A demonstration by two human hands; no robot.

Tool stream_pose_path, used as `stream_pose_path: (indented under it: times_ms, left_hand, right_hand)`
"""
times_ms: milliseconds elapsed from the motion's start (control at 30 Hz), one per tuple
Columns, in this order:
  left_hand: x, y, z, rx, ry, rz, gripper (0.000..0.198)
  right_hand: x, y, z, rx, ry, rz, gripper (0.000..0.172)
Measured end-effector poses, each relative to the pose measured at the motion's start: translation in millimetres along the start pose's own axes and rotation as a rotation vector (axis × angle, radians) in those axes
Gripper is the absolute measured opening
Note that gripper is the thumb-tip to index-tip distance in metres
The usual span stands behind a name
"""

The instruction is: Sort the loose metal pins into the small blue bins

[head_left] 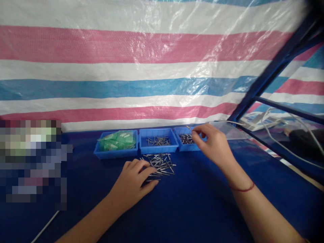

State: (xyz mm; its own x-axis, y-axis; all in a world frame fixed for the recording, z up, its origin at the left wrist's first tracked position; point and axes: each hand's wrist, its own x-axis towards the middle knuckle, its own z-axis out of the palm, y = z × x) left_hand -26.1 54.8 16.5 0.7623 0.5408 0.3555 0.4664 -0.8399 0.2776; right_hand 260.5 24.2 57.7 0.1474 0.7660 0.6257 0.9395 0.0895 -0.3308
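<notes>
Pinches thumb against forefinger of right hand (214, 145) just over the right blue tray (187, 147) of dark pins (186, 138); cannot tell whether a pin is caught there. Lies flat with left hand (134, 182), fingers spread, touching the near-left edge of the loose pin pile (162, 163), closer to that hand, long axes mostly crosswise. Beyond: middle tray (158, 149), green-packet tray (115, 154).

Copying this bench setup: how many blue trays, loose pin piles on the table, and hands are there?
Blue trays: 3
Loose pin pile: 1
Hands: 2
Total: 6
</notes>
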Motion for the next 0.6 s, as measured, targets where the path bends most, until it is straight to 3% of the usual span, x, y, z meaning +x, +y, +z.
stream_pose_path:
  times_ms: [100,200,333,467,600]
  left_hand:
    - [0,-3,2.0,0.028,-0.079,0.029,0.016]
    - [0,-5,4.3,0.063,-0.124,0.045,0.015]
    - [1,-5,6.5,0.101,-0.139,0.042,0.013]
    - [1,-5,6.8,0.092,-0.128,-0.005,0.015]
    - [0,-1,5.2,0.1,-0.13,-0.046,0.016]
  right_hand:
    - [5,37,-4,-0.224,-0.018,0.064,0.018]
    - [6,45,-2,-0.295,-0.026,0.094,0.023]
    - [3,11,3,-0.071,-0.075,0.03,0.021]
    - [-10,-34,10,0.195,-0.348,-0.158,0.016]
    - [-25,-57,17,0.253,-0.53,-0.305,0.014]
